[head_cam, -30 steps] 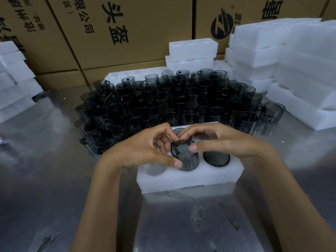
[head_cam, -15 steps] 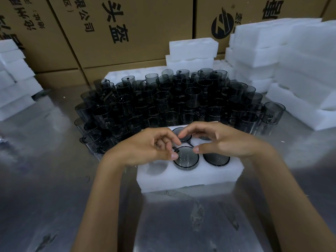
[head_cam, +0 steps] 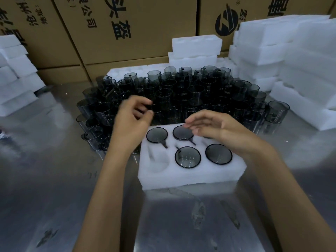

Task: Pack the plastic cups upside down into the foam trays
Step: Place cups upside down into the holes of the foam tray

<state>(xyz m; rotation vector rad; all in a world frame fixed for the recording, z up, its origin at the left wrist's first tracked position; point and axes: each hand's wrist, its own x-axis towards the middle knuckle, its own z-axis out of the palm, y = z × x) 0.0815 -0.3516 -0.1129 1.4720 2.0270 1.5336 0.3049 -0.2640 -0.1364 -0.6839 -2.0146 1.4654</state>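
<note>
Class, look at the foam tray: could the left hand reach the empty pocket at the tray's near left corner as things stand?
Probably yes. The left hand holds nothing and hovers by the tray's left edge; the empty pocket lies open just beside that forearm. The right hand is over the far side, not in the way.

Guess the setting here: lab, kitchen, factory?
Probably a factory packing station: stacked printed cardboard cartons, piles of white foam trays, and a mass of identical smoky plastic cups on a metal table.

Inverted smoky cups in foam tray
</note>
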